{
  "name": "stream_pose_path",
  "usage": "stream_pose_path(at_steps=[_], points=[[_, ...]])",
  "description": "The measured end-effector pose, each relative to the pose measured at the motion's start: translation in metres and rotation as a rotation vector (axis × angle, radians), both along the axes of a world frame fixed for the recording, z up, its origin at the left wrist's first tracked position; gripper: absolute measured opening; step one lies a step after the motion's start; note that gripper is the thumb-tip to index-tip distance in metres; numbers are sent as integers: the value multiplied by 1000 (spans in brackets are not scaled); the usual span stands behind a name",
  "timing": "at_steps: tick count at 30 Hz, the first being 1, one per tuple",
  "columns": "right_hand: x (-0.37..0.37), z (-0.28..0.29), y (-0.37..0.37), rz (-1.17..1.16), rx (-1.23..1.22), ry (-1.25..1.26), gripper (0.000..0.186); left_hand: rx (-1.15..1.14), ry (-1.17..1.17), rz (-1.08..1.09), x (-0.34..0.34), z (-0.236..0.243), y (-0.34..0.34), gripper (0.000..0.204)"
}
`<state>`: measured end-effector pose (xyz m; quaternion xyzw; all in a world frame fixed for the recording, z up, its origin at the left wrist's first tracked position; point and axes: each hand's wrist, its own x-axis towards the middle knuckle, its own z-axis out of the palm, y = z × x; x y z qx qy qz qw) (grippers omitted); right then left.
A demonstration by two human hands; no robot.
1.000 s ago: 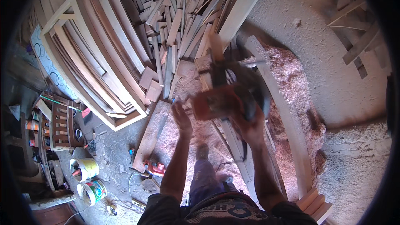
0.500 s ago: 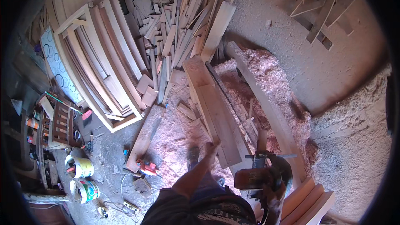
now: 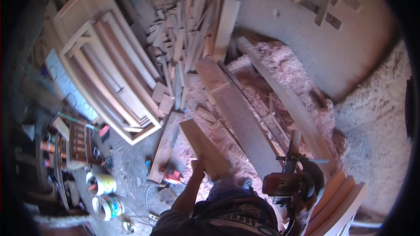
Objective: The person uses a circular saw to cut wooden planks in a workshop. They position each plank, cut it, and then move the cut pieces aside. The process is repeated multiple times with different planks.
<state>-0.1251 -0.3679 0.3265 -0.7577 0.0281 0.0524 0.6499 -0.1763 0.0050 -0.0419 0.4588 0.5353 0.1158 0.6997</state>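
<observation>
My left hand [image 3: 197,168] grips the edge of a short, wide wooden board [image 3: 204,144], angled above the shavings. At my lower right is a dark-red power saw [image 3: 282,183] with a round guard, beside a long plank [image 3: 240,122]. My right hand [image 3: 302,205] is mostly hidden in shadow at the saw; its fingers cannot be made out.
Tall wooden frames [image 3: 148,129] lean at upper left beside piled offcuts [image 3: 177,43]. Shavings [image 3: 284,65] and a long board [image 3: 288,96] lie to the right. Two buckets [image 3: 107,205], cords and a small red tool [image 3: 173,175] are at lower left; curved timbers [image 3: 345,205] at lower right.
The saw moved from in front of me down to lower right. My left hand took hold of the short board, which came off the long plank toward the left and me.
</observation>
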Motion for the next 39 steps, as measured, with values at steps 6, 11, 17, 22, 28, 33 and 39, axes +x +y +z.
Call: stream_pose_path(at_steps=[6, 11, 17, 22, 28, 33, 39], points=[[-5, -37, -10, -72, -80, 118, 51, -48, -409, -198, 35, -123, 198, 47], [-36, -25, 10, -256, -364, 106, 52, 727, 74, -154, 167, -52, 205, 63], [-82, -38, 38, -469, -258, 159, 48, 1521, -206, -757, 310, 28, 172, 46], [-120, -44, 61, -628, -209, 133, 49, 913, -831, -1097, 406, 8, 14, 41], [-188, -41, 68, -885, -253, 301, 56, -60, -366, -1543, 285, 44, -366, 38], [-210, -29, 68, -974, -231, 396, 57, -91, -259, -1964, 221, 19, -521, 44], [-242, -18, 71, -1115, -197, 413, 56, -453, -324, -1882, 115, 4, -602, 59]])
